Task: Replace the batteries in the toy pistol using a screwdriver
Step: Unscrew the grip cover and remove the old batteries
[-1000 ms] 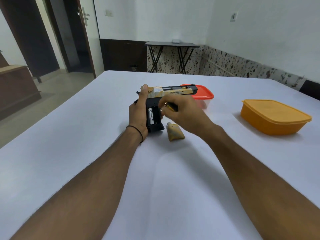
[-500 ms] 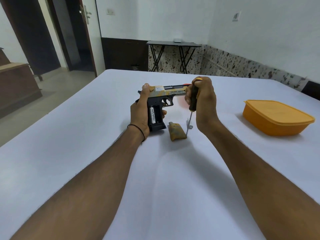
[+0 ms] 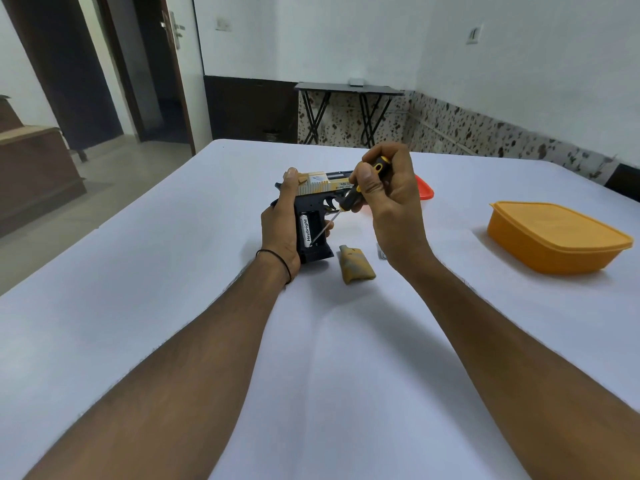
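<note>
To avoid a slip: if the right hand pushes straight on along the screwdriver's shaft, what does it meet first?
The lower end of the Heybright battery in the toy pistol's compartment; the screwdriver tip looks almost on it, though depth is unclear.

Black-and-tan toy pistol (image 3: 313,192), black-and-yellow screwdriver (image 3: 360,190), orange box (image 3: 557,237), white table (image 3: 173,271)

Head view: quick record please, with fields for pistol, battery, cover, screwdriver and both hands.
toy pistol: side up, grip compartment open
battery: one white cell seated in the grip
grip cover: off, lying on the table beside the grip
screwdriver: tip at the battery's lower end
left hand: grips the pistol
right hand: holds the screwdriver handle
</note>
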